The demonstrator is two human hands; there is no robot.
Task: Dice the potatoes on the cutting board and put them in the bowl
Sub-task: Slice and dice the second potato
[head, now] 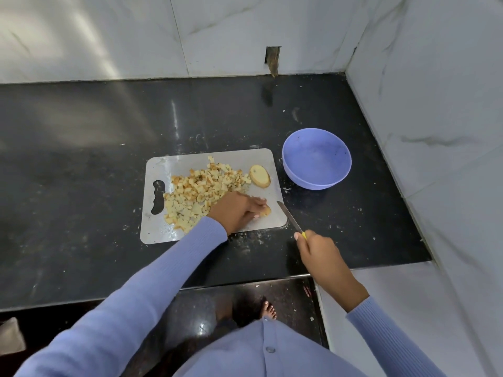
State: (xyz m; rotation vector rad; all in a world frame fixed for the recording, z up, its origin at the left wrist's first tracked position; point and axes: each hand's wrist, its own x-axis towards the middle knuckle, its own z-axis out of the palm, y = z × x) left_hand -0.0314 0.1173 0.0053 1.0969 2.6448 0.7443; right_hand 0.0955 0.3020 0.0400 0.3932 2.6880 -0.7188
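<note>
Black bench [81,186] holds the board [239,156], where left hand [239,210] pins a firm, slippery potato [266,211] and right hand [315,247] grips the knife [290,216].

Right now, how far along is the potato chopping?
Mostly diced: a big pile of cubes covers the cutting board. In hand: the left hand steadies a small potato piece while the right hand holds the knife, its blade off the piece. Left: that piece, the potato half, and moving everything into the bowl, which looks empty.
</note>
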